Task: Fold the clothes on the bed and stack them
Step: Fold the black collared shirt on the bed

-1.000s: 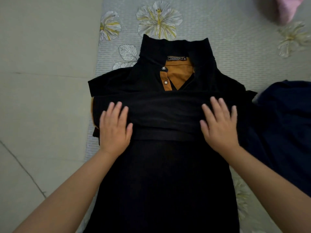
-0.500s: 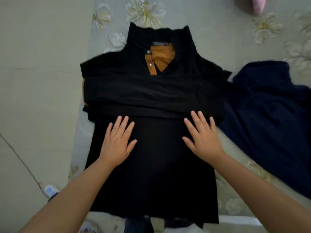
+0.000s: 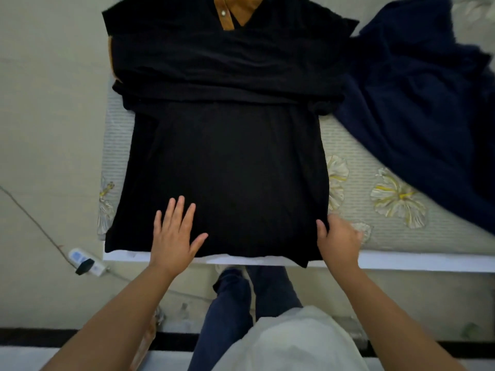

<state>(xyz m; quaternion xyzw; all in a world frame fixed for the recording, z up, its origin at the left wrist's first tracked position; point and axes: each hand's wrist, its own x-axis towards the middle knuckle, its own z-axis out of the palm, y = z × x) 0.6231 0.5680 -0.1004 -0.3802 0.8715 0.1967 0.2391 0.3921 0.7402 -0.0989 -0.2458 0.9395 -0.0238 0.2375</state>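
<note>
Both hands, left [image 3: 174, 236] and right [image 3: 338, 241], at black garment's [image 3: 227, 170] near hem.

left hand [image 3: 174, 234]: flat, fingers spread | right hand [image 3: 338, 241]: fingers curled (blurred), thumb out

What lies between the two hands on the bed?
In the head view, only the black garment's lower part lies between the left hand and right hand.
</note>
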